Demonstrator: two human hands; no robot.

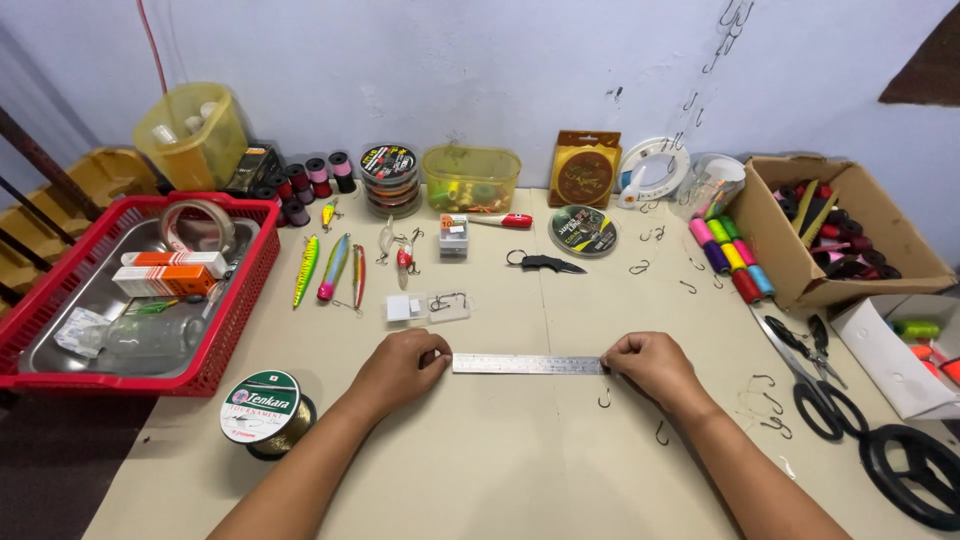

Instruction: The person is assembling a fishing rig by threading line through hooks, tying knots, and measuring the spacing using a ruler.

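Note:
A steel ruler (527, 364) lies flat across the middle of the beige table (500, 470). My left hand (400, 368) pinches its left end and my right hand (652, 366) pinches its right end. A bare fish hook (605, 399) lies just below the ruler near my right hand, another hook (660, 433) a little nearer to me. A small clear packet with hooks (440, 305) sits just beyond the ruler.
A red basket (232, 330) with a metal tray stands at left, a spool of line (262, 408) in front of it. Lures (333, 266), a small black knife (545, 263), thread spools (732, 257), a cardboard box (800, 260) and scissors (810, 375) surround the work spot.

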